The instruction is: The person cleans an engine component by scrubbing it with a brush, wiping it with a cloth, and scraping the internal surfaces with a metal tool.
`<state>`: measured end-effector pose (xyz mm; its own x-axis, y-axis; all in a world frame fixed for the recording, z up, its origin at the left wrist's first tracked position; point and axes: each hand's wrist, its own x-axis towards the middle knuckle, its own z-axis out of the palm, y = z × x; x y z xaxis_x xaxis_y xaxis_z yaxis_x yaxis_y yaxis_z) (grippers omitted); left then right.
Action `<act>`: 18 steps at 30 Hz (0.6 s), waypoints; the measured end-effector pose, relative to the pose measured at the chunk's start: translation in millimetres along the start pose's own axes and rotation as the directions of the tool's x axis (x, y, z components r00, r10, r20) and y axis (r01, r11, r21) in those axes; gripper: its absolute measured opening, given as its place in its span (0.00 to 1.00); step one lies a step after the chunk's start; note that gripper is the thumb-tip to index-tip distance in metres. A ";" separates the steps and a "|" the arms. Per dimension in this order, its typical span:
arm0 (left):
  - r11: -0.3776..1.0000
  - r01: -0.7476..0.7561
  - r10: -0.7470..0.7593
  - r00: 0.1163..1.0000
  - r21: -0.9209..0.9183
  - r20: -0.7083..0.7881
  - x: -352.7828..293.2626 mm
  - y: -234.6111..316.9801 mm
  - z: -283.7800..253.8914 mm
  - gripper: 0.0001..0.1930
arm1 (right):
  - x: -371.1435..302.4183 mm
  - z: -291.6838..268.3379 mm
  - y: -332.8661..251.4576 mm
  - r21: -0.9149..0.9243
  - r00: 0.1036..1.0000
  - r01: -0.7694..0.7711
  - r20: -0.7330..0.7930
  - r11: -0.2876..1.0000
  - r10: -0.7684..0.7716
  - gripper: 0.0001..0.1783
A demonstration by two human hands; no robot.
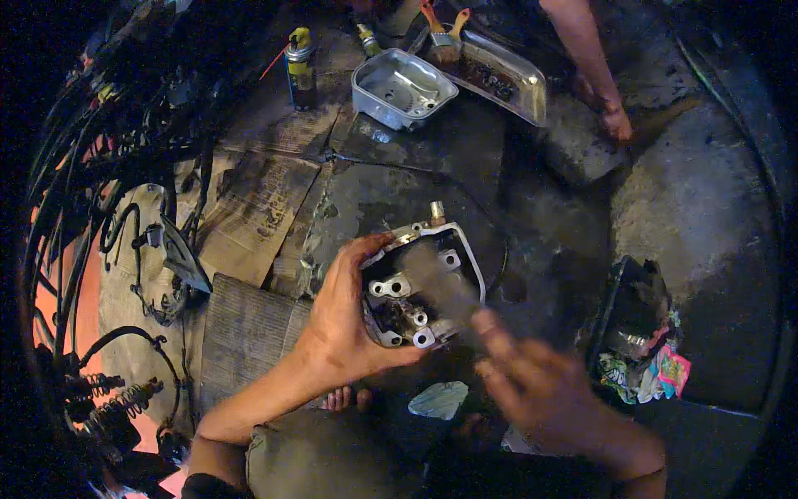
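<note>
My left hand grips the side of a metal engine cylinder head, its thumb along the near edge. The part is tilted so its dark, oily cavity and several round bolt holes face me. A brass-coloured fitting sticks up from its far rim. My right hand is smeared by motion at the part's right side. From its fingers a blurred grey-brown brush reaches over the cavity, hiding some of the inside.
Beyond lie a silver metal pan, a long tray with brushes, and a spray can. Another person's arm reaches down at far right. Cardboard, cables and coil springs are left; a dark box stands right.
</note>
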<state>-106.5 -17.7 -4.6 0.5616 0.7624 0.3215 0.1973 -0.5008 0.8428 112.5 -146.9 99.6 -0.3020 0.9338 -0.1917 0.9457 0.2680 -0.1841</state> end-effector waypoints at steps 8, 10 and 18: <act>0.998 0.005 -0.005 1.000 0.056 0.002 0.2 -1.4 2.6 0.55 | -0.4 0.0 -2.4 0.083 0.999 0.046 -0.031 0.995 -0.043 0.36; 0.998 0.065 -0.065 0.998 -0.025 0.001 -1.8 2.7 3.9 0.55 | -13.0 6.8 20.8 0.180 0.972 -0.213 -0.059 0.961 0.226 0.38; 0.988 0.118 -0.115 0.993 0.100 -0.029 -9.3 5.2 2.5 0.54 | -21.3 11.6 39.4 0.205 0.964 -0.181 -0.156 0.962 0.215 0.31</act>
<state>-108.7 -28.4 -4.3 0.5116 0.8266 0.2345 0.3411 -0.4459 0.8275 154.8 -158.9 85.3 -0.0694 0.9949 -0.0739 0.9395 0.0402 -0.3402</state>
